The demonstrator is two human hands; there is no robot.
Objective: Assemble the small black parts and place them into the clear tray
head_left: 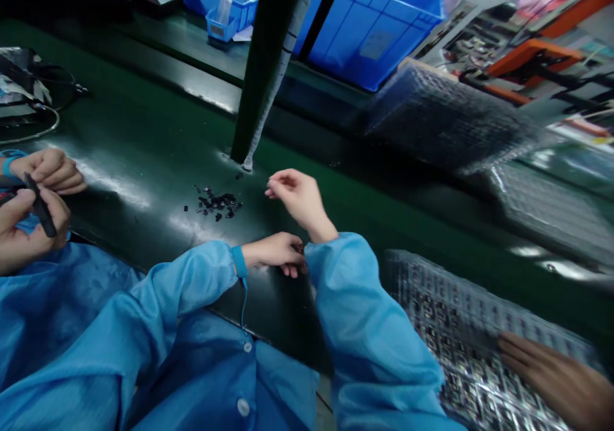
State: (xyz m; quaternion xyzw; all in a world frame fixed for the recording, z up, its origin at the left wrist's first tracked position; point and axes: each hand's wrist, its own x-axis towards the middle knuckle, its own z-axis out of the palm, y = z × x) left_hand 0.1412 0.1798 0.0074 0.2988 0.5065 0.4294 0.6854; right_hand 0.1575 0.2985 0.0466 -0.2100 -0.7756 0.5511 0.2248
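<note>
My left hand (pixel 275 252) rests on the dark green conveyor belt (pixel 144 156). A blue wrist strap (pixel 238 261) sits at its cuff, and its fingers are curled under, partly hidden behind my right sleeve. My right hand (pixel 297 195) hovers just above and beyond it, with the fingertips pinched together and pointing left. Whether either hand holds something is too small to make out. A small heap of tiny black parts (pixel 217 203) lies on the belt a short way left of my right hand.
A co-worker's two hands (pixel 33 213) at the left hold a black tool (pixel 41 207). Another person's hand (pixel 556 376) lies on a tray of small parts (pixel 460 316) at the lower right. A dark post (pixel 263 66) stands behind the heap, with blue bins (pixel 374 28) beyond.
</note>
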